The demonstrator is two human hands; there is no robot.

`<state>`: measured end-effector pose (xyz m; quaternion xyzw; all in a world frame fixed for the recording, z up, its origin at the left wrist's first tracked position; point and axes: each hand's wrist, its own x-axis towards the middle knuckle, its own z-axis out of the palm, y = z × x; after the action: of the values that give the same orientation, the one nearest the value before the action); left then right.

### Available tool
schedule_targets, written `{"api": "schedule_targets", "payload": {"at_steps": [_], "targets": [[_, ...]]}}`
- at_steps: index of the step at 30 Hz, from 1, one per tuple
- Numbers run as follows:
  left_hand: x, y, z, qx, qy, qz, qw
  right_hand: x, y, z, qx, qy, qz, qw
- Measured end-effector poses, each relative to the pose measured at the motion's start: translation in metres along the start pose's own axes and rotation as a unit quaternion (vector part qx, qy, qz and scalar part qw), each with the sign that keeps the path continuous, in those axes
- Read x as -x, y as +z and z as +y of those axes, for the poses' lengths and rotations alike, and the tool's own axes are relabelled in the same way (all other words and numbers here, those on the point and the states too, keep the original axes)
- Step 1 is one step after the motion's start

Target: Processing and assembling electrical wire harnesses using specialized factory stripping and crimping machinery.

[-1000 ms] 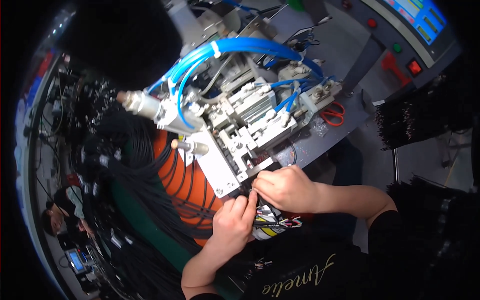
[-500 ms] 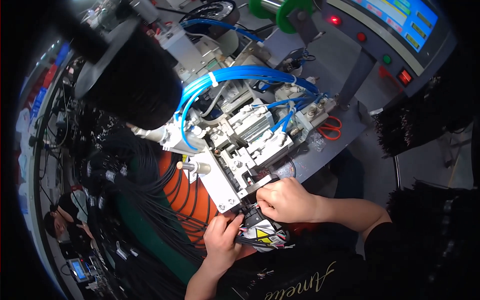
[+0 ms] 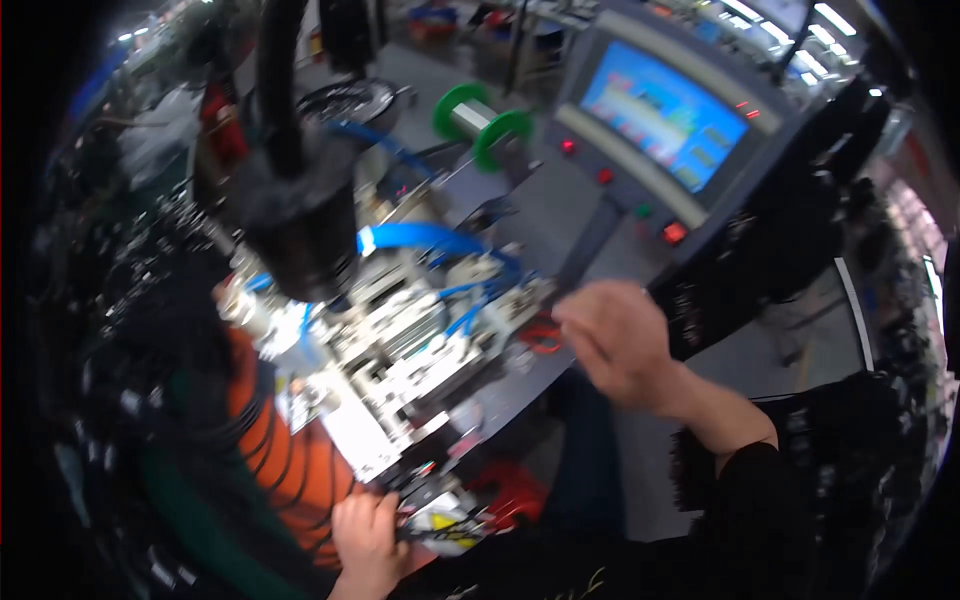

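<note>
My left hand (image 3: 368, 543) is low in the view, just below the white plate (image 3: 352, 425) of the bench machine. Its fingers are closed at a black cable (image 3: 408, 508) with thin coloured wire ends, though blur hides the exact grip. Beside those fingertips lies a bundle with a white and yellow label (image 3: 447, 522). My right hand (image 3: 615, 342) is raised away from the machine, to the right of the red-handled scissors (image 3: 541, 338). Its fingers are curled together and nothing shows in them. The machine (image 3: 400, 330) carries blue air hoses (image 3: 425, 236).
A control panel with a lit screen (image 3: 665, 110) and red and green buttons stands at the far right. A green-flanged spool (image 3: 480, 125) is at the back. A black lamp-like cylinder (image 3: 300, 225) overhangs the machine's left. Black cables drape over an orange surface (image 3: 290, 470).
My right hand has left the wires at the machine's front and moved up and right, beyond the scissors. My left hand stays by the cable bundle. The whole view has swung right and blurred.
</note>
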<state>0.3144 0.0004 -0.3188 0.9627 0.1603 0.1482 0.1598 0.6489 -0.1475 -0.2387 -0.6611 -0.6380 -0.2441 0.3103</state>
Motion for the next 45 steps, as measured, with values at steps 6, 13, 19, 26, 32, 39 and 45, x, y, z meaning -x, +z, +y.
{"api": "schedule_targets", "payload": {"at_steps": [6, 13, 19, 26, 32, 39, 45], "targets": [[-0.002, -0.003, 0.001, 0.005, 0.035, 0.053, 0.998, -0.05, -0.097, 0.045, 0.316, -0.062, -0.047, 0.946], [-0.009, 0.0, 0.004, 0.0, 0.037, 0.064, 0.997, -0.065, -0.113, 0.062, 0.424, -0.061, -0.096, 0.898], [-0.008, -0.001, 0.004, 0.011, 0.036, 0.068, 0.997, -0.07, -0.106, 0.074, 0.484, -0.063, -0.129, 0.863], [-0.005, 0.0, 0.004, 0.008, 0.032, 0.067, 0.997, -0.065, -0.084, 0.075, 0.432, -0.061, -0.134, 0.89], [-0.001, 0.009, -0.003, 0.014, 0.016, 0.054, 0.998, -0.057, -0.047, 0.082, 0.401, -0.117, -0.196, 0.887], [-0.003, 0.002, -0.002, 0.017, 0.007, 0.023, 1.0, -0.048, -0.035, 0.096, 0.446, -0.109, -0.269, 0.847], [-0.005, 0.001, 0.002, 0.004, 0.0, 0.012, 1.0, -0.04, -0.035, 0.101, 0.469, -0.12, -0.259, 0.836]]}}
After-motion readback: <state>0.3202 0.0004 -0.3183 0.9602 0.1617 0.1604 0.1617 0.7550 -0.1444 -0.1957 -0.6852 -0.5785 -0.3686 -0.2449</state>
